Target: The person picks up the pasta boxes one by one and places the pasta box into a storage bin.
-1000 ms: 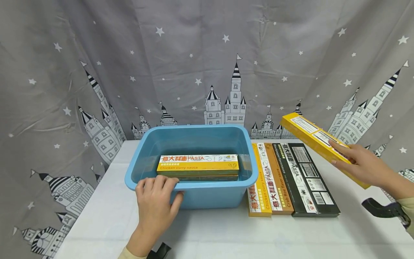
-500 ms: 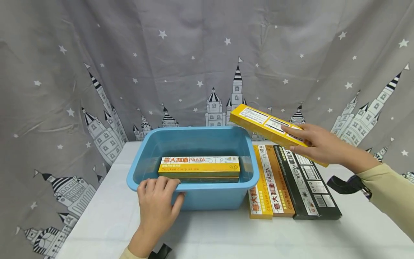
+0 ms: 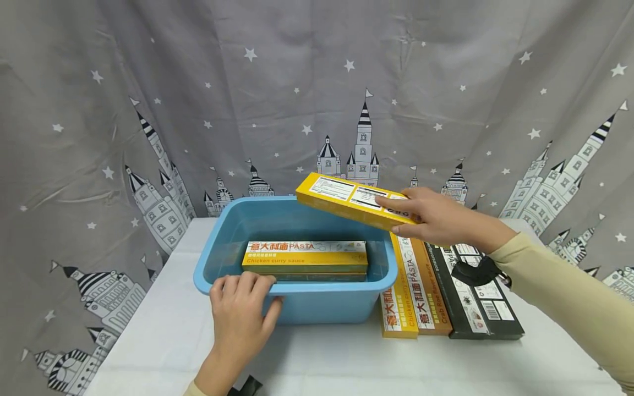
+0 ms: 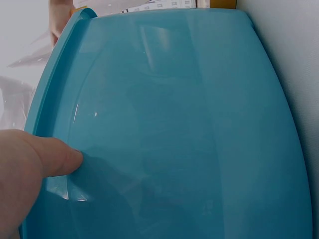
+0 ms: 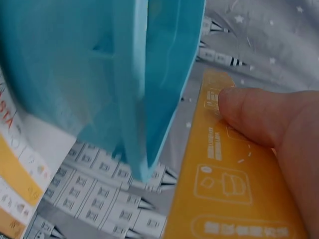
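Observation:
A yellow pasta box (image 3: pixel 346 199) is tilted over the back right rim of the blue plastic tub (image 3: pixel 327 300). My right hand (image 3: pixel 436 216) grips its right end, with the thumb along one narrow side in the right wrist view. Inside the tub lies a yellow chicken curry sauce pasta box (image 3: pixel 304 257), with another box (image 3: pixel 317 276) showing beneath it. My left hand (image 3: pixel 242 313) holds the tub's front rim, fingers over the edge. In the left wrist view its thumb (image 4: pixel 62 158) presses on the outside wall.
Right of the tub, a yellow pasta box (image 3: pixel 400 308), an orange crab roe box (image 3: pixel 426 297) and black boxes (image 3: pixel 487 313) lie side by side on the white table (image 3: pixel 317 363). A grey castle-print curtain (image 3: pixel 277 71) hangs behind.
My right hand has carried the yellow pasta box leftward from the right side to over the tub. My left hand stays on the rim.

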### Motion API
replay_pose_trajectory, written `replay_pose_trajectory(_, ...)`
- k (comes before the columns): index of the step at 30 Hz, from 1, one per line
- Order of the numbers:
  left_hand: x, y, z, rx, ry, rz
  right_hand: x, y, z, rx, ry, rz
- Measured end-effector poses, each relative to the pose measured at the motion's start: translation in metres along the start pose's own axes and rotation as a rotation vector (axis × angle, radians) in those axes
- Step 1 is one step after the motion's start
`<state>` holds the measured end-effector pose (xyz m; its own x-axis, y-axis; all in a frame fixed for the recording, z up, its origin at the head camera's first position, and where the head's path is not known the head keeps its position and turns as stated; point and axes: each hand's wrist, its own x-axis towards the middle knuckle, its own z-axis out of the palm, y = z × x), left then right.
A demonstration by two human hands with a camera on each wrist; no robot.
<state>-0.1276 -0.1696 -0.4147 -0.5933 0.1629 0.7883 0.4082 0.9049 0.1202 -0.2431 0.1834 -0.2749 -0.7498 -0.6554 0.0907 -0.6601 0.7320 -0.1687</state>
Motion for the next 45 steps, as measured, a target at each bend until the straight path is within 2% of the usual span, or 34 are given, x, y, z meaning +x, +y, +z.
replay_pose_trajectory(5,0.000,0.000,-0.001,-0.001,0.000,-0.004,0.019,-0.016,0.004,-0.004,-0.041,-0.042)
replay_pose_trajectory(11,0.000,0.000,-0.002,-0.001,-0.012,-0.012,0.041,-0.038,0.009,-0.041,-0.086,-0.136)
replay_pose_trajectory(16,0.001,0.000,-0.002,0.000,-0.012,-0.009,0.055,-0.054,0.019,-0.052,-0.162,-0.194)
replay_pose_trajectory(22,0.001,0.001,-0.001,0.004,-0.026,-0.009,0.064,-0.075,0.032,-0.066,-0.272,-0.200)
replay_pose_trajectory(28,0.000,0.001,-0.001,0.011,-0.033,-0.015,0.072,-0.093,0.043,-0.069,-0.341,-0.187)
replay_pose_trajectory(36,0.000,0.000,-0.002,0.022,-0.022,0.004,0.080,-0.109,0.051,-0.124,-0.383,-0.208)
replay_pose_trajectory(45,0.000,-0.001,-0.001,0.020,-0.009,0.019,0.086,-0.116,0.058,-0.133,-0.419,-0.177)
